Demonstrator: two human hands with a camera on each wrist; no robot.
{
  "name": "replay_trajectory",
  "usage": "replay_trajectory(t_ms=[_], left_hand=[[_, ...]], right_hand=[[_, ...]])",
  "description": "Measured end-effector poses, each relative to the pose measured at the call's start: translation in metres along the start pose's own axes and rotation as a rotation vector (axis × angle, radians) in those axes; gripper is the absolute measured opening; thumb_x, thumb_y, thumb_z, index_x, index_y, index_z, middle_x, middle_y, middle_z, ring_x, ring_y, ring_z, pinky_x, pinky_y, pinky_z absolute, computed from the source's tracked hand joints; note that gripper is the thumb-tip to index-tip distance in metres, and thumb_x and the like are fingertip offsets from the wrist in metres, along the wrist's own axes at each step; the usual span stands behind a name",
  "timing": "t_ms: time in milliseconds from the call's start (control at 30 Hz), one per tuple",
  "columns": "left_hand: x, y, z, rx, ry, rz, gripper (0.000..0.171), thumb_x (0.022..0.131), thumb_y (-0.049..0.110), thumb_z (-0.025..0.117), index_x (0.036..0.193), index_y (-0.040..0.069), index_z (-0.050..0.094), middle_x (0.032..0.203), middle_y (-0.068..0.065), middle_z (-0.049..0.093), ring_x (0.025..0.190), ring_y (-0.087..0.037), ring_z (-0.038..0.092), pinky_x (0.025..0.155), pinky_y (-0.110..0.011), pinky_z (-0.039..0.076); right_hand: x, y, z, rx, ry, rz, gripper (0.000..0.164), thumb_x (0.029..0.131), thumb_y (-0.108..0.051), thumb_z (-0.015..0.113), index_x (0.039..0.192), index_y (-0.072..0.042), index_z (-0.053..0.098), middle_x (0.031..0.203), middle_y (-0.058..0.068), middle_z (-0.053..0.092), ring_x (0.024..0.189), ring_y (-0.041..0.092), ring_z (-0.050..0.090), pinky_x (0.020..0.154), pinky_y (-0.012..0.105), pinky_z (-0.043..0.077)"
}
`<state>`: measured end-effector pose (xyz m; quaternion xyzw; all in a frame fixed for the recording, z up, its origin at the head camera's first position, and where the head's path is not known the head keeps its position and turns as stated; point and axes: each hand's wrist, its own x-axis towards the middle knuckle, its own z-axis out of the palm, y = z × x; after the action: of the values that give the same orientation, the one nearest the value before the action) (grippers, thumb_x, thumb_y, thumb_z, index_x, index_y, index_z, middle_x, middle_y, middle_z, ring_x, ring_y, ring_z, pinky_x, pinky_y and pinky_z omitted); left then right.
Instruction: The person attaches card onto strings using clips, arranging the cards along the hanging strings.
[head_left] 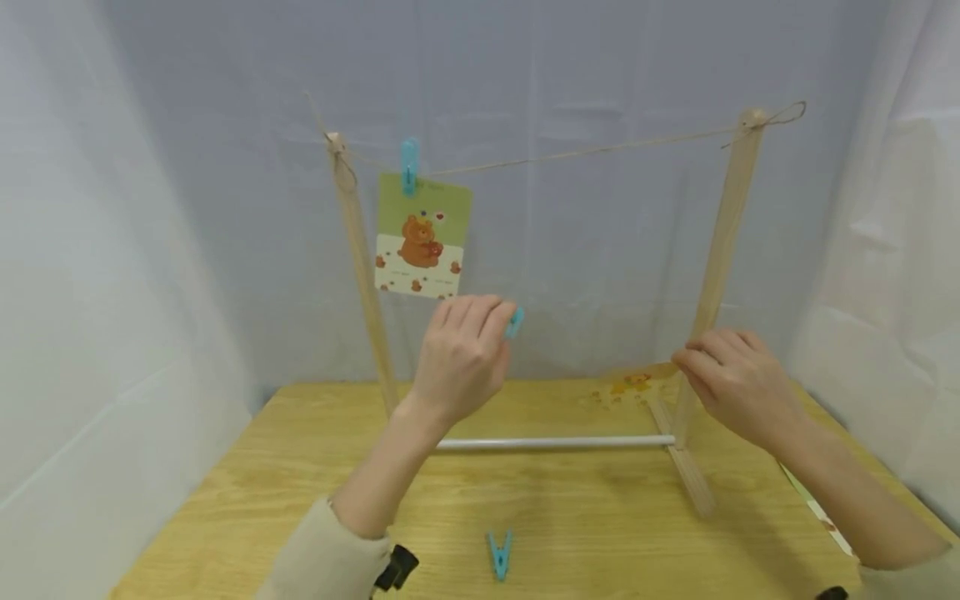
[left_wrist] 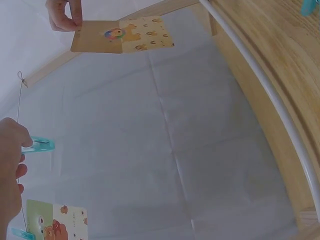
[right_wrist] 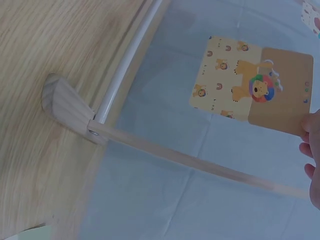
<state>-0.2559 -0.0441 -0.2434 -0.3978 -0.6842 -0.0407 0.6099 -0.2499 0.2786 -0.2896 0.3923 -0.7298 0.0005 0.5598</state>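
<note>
My left hand (head_left: 465, 354) pinches a blue clothespin (head_left: 514, 322), held in front of the rack and below its string (head_left: 570, 155). Between thumb and fingers of my right hand (head_left: 738, 383) is the edge of a lion card (right_wrist: 255, 85), brown on one half and cream with small lions on the other. That card is held near the right post. A green and cream bear card (head_left: 422, 237) hangs from the string near the left post, clipped by another blue clothespin (head_left: 408, 167).
Two wooden posts, left (head_left: 360, 267) and right (head_left: 727, 233), carry the string, with a white rod (head_left: 555, 443) low between them. Near the table's front lies a blue clothespin (head_left: 500, 556). Part of another card (head_left: 817, 510) shows beside the right forearm.
</note>
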Motion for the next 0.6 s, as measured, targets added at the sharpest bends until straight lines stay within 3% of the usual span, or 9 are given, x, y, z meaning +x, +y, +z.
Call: replay_trajectory(t_ms=[233, 600], left_hand=[[0.007, -0.004, -0.001, 0.002, 0.001, 0.004, 0.022, 0.075, 0.001, 0.061, 0.097, -0.001, 0.06, 0.094, -0.014, 0.061, 0.085, -0.029, 0.056, 0.076, -0.037, 0.045], [0.02, -0.013, -0.003, 0.031, 0.005, 0.021, 0.023, 0.075, 0.0, 0.062, 0.097, -0.001, 0.06, 0.093, -0.014, 0.062, 0.085, -0.029, 0.056, 0.078, -0.038, 0.045]], right_hand=[[0.011, -0.001, 0.003, -0.002, 0.08, 0.004, 0.038, 0.099, -0.02, 0.04, 0.078, 0.0, 0.065, 0.075, 0.014, 0.06, 0.066, 0.034, 0.057, 0.06, 0.05, 0.044], [0.028, 0.0, 0.005, -0.039, 0.104, 0.036, 0.034, 0.096, -0.015, 0.042, 0.077, 0.002, 0.064, 0.074, 0.016, 0.059, 0.066, 0.036, 0.056, 0.063, 0.052, 0.044]])
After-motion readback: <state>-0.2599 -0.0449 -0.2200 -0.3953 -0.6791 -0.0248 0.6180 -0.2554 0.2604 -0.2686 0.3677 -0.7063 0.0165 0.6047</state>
